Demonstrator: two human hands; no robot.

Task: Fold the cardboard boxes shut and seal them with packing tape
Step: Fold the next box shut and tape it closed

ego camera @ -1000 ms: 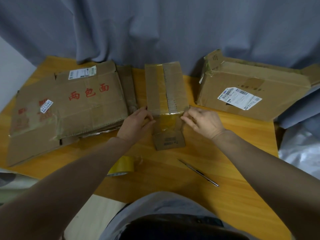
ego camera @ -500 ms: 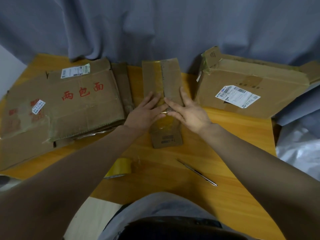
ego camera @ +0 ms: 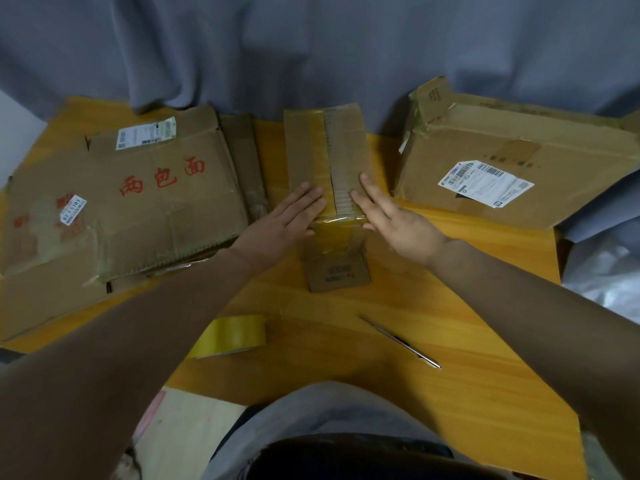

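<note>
A small, narrow cardboard box (ego camera: pixel 327 157) stands in the middle of the table, its top flaps folded shut with a strip of yellowish tape down the seam and over the near end. My left hand (ego camera: pixel 287 220) lies flat on the top's near left part, fingers straight. My right hand (ego camera: pixel 391 216) lies flat on the near right part, fingers straight. A roll of yellow packing tape (ego camera: pixel 232 336) sits on the table near my left forearm.
A flattened cardboard box with red characters (ego camera: pixel 138 199) lies at the left. A larger box with a white label (ego camera: pixel 502 168) stands at the right. A metal pen-like tool (ego camera: pixel 401 342) lies on the wooden table (ego camera: pixel 450 341). Grey curtain hangs behind.
Both hands rose from the box's near end onto its top. They met at the taped seam half a second ago, then slid apart to either side, lying flat.
</note>
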